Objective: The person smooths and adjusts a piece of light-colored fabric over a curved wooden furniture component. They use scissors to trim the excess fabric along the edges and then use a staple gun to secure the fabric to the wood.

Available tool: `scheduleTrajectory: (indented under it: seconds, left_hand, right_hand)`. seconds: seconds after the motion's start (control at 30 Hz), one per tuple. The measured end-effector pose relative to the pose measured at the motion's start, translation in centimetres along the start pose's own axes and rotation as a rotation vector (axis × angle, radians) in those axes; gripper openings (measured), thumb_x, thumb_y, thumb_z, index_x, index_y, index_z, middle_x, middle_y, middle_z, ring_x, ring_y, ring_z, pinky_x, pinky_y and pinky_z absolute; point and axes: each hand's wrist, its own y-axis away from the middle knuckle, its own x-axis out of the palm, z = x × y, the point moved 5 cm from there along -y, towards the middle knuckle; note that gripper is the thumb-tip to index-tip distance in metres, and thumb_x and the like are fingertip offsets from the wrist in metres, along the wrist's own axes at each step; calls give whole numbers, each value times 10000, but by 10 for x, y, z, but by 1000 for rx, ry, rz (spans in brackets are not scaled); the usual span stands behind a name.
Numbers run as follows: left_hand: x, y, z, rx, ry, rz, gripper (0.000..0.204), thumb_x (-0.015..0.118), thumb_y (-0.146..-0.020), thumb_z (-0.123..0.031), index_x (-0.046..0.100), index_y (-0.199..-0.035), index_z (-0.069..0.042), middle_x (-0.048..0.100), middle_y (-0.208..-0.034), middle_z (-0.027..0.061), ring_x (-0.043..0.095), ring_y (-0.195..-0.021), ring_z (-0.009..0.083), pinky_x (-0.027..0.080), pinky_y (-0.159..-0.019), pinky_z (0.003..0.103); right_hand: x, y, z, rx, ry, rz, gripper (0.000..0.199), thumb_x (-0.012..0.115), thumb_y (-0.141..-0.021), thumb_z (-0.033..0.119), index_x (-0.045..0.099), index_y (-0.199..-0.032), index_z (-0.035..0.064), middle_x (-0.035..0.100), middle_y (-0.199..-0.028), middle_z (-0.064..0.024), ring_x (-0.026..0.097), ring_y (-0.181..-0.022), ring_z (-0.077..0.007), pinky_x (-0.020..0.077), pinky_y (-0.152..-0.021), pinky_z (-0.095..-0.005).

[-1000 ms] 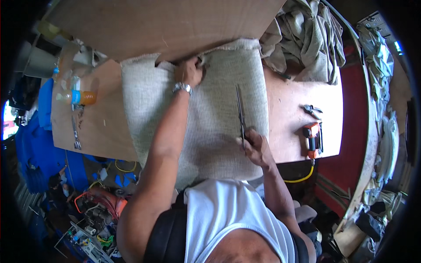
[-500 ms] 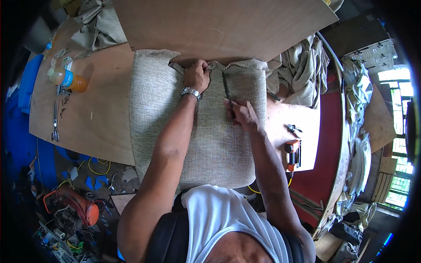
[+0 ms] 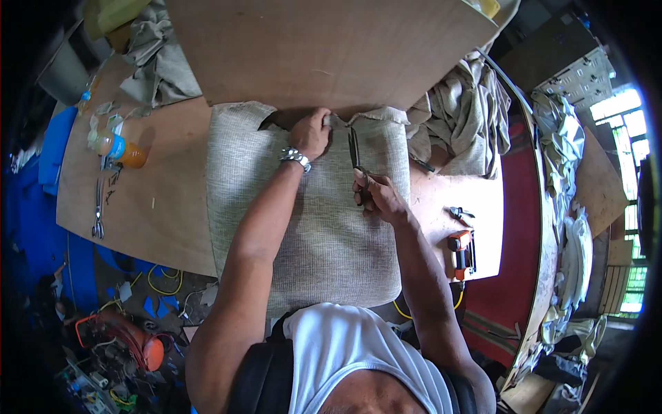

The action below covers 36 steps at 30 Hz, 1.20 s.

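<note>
A grey-green woven cushion [image 3: 324,234] lies on the wooden table [image 3: 158,200], its far edge under a large plywood board [image 3: 331,48]. My left hand [image 3: 312,132], with a metal wristwatch, pinches the cushion's fabric at that far edge. My right hand [image 3: 376,196] holds a pair of scissors [image 3: 354,148] by the handles. The blades point away from me toward the fabric edge, just right of my left hand.
An orange power tool [image 3: 460,252] with a yellow cord and small pliers [image 3: 458,214] lie on the table's right end. A plastic bottle [image 3: 118,148] and wrenches [image 3: 98,207] are on the left. Loose fabric [image 3: 462,117] is piled at the right rear.
My right hand has brought the scissors from the cushion's right side up to its far edge beside my left hand. The view has shifted closer and leftward.
</note>
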Motion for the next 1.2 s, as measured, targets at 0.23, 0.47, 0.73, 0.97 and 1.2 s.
scheduleTrajectory:
  seconds: [0.23, 0.47, 0.73, 0.97, 1.2]
  left_hand:
    - [-1, 3, -6, 145, 15, -23, 435, 657, -840, -89, 643, -1275, -95, 691, -1194, 215, 660, -1080, 393, 540, -947, 466]
    - [-5, 8, -11, 91, 72, -34, 479, 662, -820, -90, 591, -1289, -33, 710, -1125, 210, 664, -1066, 391, 537, -938, 467]
    - [-19, 27, -7, 55, 115, -195, 353, 658, -773, 19, 729, -1103, -84, 670, -931, 118, 650, -903, 315, 540, -832, 433]
    - [-28, 73, -37, 336, -60, -214, 181, 667, -796, -17, 743, -926, -118, 622, -936, 61, 610, -911, 292, 520, -799, 430]
    - [-11, 112, -50, 450, -323, -18, 95, 608, -863, -147, 684, -918, -132, 607, -1036, 33, 589, -975, 243, 513, -784, 410]
  right_hand:
    - [-3, 31, 8, -6, 102, 174, 811, 427, -939, 814, 652, -996, 37, 713, -809, -81, 616, -548, -128, 594, -481, -308]
    - [-9, 16, 15, 160, 244, 230, 841, 385, -932, 838, 619, -1041, 38, 720, -837, -88, 680, -599, -184, 611, -532, -336]
    - [-6, 2, 28, 263, 352, 296, 907, 344, -927, 855, 630, -1112, 15, 730, -927, -109, 724, -698, -214, 637, -623, -397]
    - [-6, 8, 24, 269, 482, 278, 950, 364, -920, 856, 651, -1200, -5, 709, -1007, -150, 724, -720, -222, 649, -625, -403]
    - [-9, 11, 32, 281, 799, 105, 817, 485, -932, 791, 700, -1039, 10, 702, -859, -125, 710, -652, -202, 619, -539, -340]
